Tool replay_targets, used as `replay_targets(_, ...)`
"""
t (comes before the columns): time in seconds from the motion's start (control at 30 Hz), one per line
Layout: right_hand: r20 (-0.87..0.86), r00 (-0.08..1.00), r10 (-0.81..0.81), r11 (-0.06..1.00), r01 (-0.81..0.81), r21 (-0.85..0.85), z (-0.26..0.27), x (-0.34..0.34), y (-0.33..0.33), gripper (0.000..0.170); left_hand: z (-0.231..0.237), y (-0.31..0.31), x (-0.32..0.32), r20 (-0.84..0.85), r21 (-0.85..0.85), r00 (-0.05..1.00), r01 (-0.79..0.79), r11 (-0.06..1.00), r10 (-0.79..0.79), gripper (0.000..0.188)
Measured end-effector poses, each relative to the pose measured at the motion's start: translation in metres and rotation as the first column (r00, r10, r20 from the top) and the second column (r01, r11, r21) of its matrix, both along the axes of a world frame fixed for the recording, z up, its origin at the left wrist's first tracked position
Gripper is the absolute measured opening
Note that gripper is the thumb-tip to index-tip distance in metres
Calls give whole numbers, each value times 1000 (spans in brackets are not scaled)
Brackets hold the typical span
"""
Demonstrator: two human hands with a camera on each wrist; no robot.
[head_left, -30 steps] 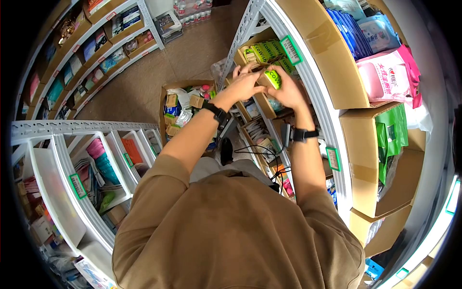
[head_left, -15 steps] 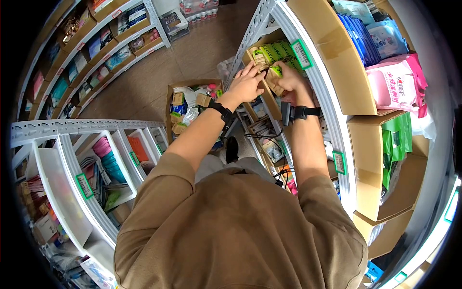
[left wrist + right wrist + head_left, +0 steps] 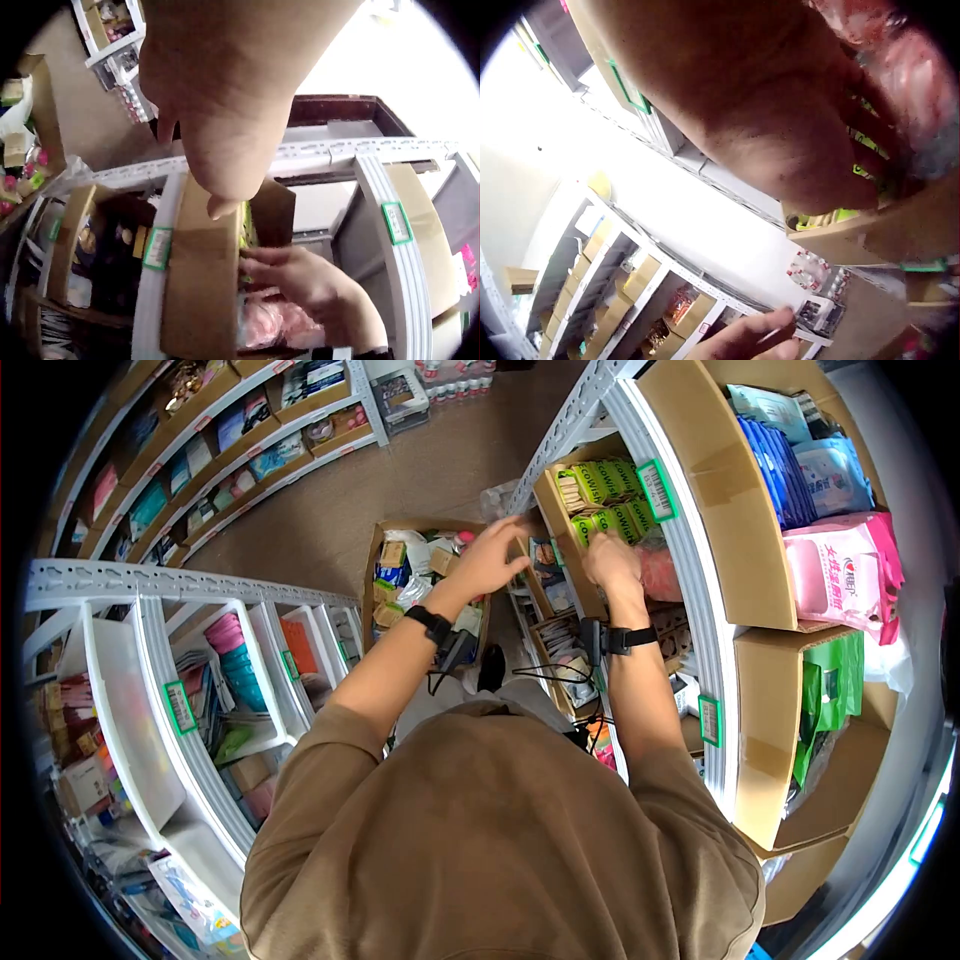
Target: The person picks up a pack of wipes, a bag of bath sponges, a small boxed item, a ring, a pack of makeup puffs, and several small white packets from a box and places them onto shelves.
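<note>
Green-and-yellow packs with dark lettering (image 3: pixel 612 482) stand in rows in an open cardboard box (image 3: pixel 552 510) on the right-hand shelf. My right hand (image 3: pixel 612 563) reaches into this box, its fingers over the nearer packs; in the right wrist view the fingers (image 3: pixel 870 154) lie spread against green packaging. Whether they grip a pack is not visible. Beside them are pink wrapped items (image 3: pixel 660 572), also seen in the left wrist view (image 3: pixel 279 322). My left hand (image 3: pixel 485 563) hovers left of the box with fingers apart, holding nothing.
A filled cardboard box (image 3: pixel 378 545) stands on the floor below my left hand. White bins (image 3: pixel 125 710) line the left shelf. Upper right, boxes hold blue and pink packs (image 3: pixel 840 575). A white shelf post (image 3: pixel 690 560) runs close beside my right forearm.
My left hand has moved off the packs, leftward out of the box. The pack my right hand held between both hands is down among the others, and that hand stays over the box's near part.
</note>
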State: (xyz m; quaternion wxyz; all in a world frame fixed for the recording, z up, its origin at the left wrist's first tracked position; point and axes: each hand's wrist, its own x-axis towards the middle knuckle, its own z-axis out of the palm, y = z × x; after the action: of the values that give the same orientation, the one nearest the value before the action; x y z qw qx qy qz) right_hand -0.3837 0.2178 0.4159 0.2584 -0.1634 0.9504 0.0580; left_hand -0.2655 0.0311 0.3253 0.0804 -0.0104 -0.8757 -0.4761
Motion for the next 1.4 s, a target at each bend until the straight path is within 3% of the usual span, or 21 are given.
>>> replay_targets(0.07, -87, 994, 66, 996, -71, -51, -16, 6, 7, 43, -21, -17, 25, 68, 45, 986, -156, 987, 153, 40)
replay_targets(0.13, -83, 994, 66, 996, -71, -60, -14, 8, 2, 44, -45, -38, 50, 51, -4, 971, -232, 973, 232, 39)
replay_targets(0.23, -67, 997, 44, 997, -48, -53, 2, 17, -6, 49, -67, -67, 84, 204, 25, 907, -382, 924, 369, 37)
replay_targets(0.37, -274, 961, 29, 996, -51, -75, 3, 52, -8, 44, -101, -93, 122, 427, -28, 732, -577, 817, 531, 37)
replay_targets(0.4, -351, 936, 18, 962, -111, -248, 3, 65, -15, 39, -113, -100, 130, 499, -11, 694, -594, 805, 519, 36)
replay_targets(0.43, -425, 905, -7, 897, -182, -402, -1, 77, -24, 35, -138, -107, 138, 591, 178, 655, -675, 716, 471, 37)
replay_targets(0.47, -332, 943, -29, 825, -165, -540, -9, 89, -35, 32, -183, -120, 153, 513, 31, 666, -645, 764, 541, 38)
replay_targets(0.5, -236, 971, -41, 738, -129, -662, -24, 98, -47, 28, -204, -128, 162, 547, 21, 632, -666, 745, 550, 40)
replay_targets(0.57, 97, 995, 11, 654, 66, -753, -97, 107, -61, 29, -252, -138, 181, 708, 187, 526, -783, 593, 472, 35)
replay_targets(0.63, 308, 951, -23, 771, 213, -600, -173, 113, -73, 36, -295, -146, 203, 760, 187, 471, -818, 544, 447, 31)
replay_targets(0.7, 437, 892, -119, 817, 338, -467, -277, 115, -76, 45, -363, -161, 233, 793, -46, 371, -754, 655, 483, 52)
replay_targets(0.8, 423, 864, -274, 893, 392, -222, -389, 113, -73, 57, -466, -171, 257, 821, -38, 336, -775, 631, 461, 64)
replay_targets(0.87, 578, 782, -232, 929, 355, -107, -433, 97, -66, 68, -473, -165, 274, 698, -183, 376, -730, 658, 610, 71)
replay_targets(0.9, 501, 813, -298, 901, 413, -135, -506, 107, -48, 71, -426, -158, 253, 642, -289, 400, -664, 689, 655, 74)
replay_targets(0.93, 536, 780, -323, 875, 462, -144, -513, 103, -48, 71, -425, -159, 252, 653, -296, 412, -633, 715, 635, 71)
replay_targets(0.97, 473, 809, -348, 885, 450, -120, -523, 102, -50, 70, -437, -154, 252, 582, -486, 321, -599, 637, 747, 65)
replay_targets(1.1, 390, 831, -396, 859, 485, -162, -589, 101, -43, 67, -414, -151, 229, 575, -591, 208, -563, 577, 791, 56)
replay_targets(1.23, 272, 916, -294, 912, 354, -208, -584, 102, -53, 39, -423, -165, 238, 408, -761, 256, -435, 481, 876, 44)
replay_targets(1.3, 284, 934, -218, 940, 280, -196, -578, 99, -58, 38, -436, -173, 255, 527, -734, 168, -404, 546, 833, 32)
replay_targets(1.33, 302, 941, -152, 953, 220, -207, -575, 95, -59, 38, -433, -175, 258, 666, -658, 118, -372, 654, 737, 28)
replay_targets(1.4, 307, 947, -96, 966, 163, -201, -573, 90, -63, 35, -428, -168, 262, 679, -653, 134, -338, 678, 721, 28)
